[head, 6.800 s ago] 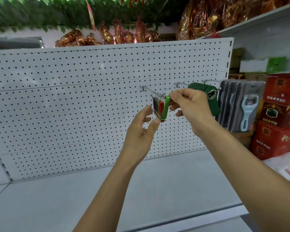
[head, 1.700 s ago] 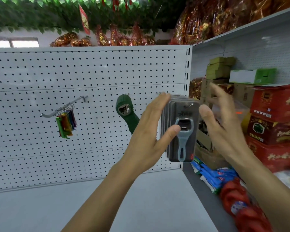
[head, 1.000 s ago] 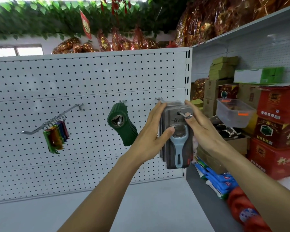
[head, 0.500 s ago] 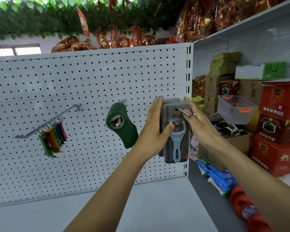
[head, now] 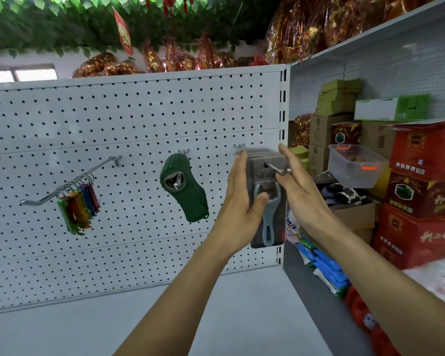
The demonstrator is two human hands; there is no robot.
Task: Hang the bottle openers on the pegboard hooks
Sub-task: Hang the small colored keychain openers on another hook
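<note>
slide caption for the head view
Both hands steady a stack of carded bottle openers on the right pegboard hook.

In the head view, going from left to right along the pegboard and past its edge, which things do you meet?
Colourful keyring openers → green openers → left hand → packaged grey openers → right hand → clear plastic tub → red boxes.

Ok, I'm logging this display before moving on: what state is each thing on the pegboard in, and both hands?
Carded openers: stack threaded on the right hook, hook tip poking out the front.
Green openers: hanging on the middle hook, tilted.
Coloured keyring openers: bunch hanging on the left hook.
Left hand: holds the carded stack, thumb on the front.
Right hand: fingers straight against the stack's right side.
</note>
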